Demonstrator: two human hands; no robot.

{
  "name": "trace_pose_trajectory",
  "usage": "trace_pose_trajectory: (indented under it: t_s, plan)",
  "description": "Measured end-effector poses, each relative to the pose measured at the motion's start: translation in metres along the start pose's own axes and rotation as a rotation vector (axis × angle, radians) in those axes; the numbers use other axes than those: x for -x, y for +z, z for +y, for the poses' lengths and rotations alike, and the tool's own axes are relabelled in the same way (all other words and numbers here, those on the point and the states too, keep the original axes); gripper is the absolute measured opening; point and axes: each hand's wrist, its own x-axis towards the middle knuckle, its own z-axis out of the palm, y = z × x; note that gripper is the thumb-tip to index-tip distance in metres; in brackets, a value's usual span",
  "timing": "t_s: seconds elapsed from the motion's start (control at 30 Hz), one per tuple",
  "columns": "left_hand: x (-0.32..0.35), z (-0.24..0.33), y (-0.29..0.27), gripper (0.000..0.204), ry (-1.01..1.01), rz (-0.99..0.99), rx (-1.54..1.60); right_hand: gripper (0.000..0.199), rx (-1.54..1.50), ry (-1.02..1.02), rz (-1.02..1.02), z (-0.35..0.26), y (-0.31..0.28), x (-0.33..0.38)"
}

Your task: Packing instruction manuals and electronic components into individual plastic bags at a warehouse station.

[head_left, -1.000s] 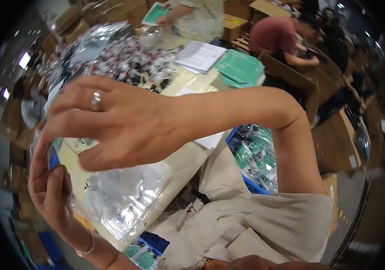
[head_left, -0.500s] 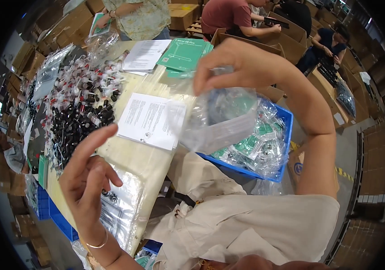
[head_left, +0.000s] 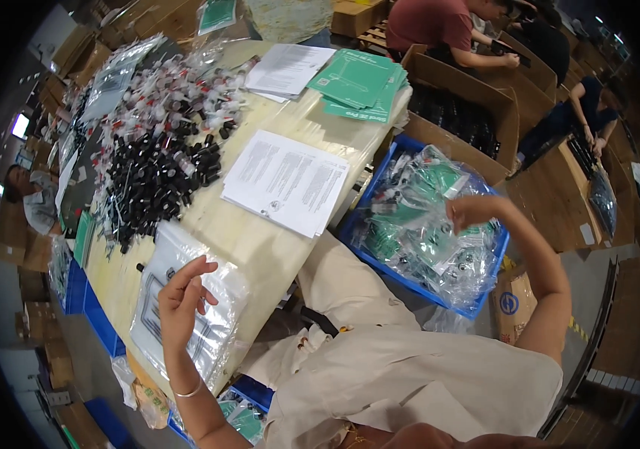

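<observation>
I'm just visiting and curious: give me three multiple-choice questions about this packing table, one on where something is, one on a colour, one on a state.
1. Where is the right hand?
A. Over the blue bin of filled bags
B. On the black parts
C. On the green leaflets

2. What colour is the leaflet stack at the table's far end?
A. Red
B. Green
C. Yellow

3. What is the left hand doing?
A. Gripping a box
B. Fingers spread above the clear bags
C. Holding a pen

Answers: 1 A, it sits above the bin beside the table. 2 B, the sheets are green. 3 B, the fingers are spread, holding nothing.
</observation>
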Motion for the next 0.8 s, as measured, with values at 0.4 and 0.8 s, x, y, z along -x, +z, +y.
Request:
trace_pose_trajectory:
  t_s: [0.4, 0.8]
  plan:
    - [0.008, -0.070, 0.056, 0.047, 0.197, 0.552, -0.729, 0.041, 0.125, -0.422, 0.039, -0.124, 0.048, -0.077]
    - [0.005, -0.101, 0.031, 0.053, 0.017, 0.869, -0.896, 0.032, -0.001, -0.852, -0.315, -0.327, 0.057, -0.105]
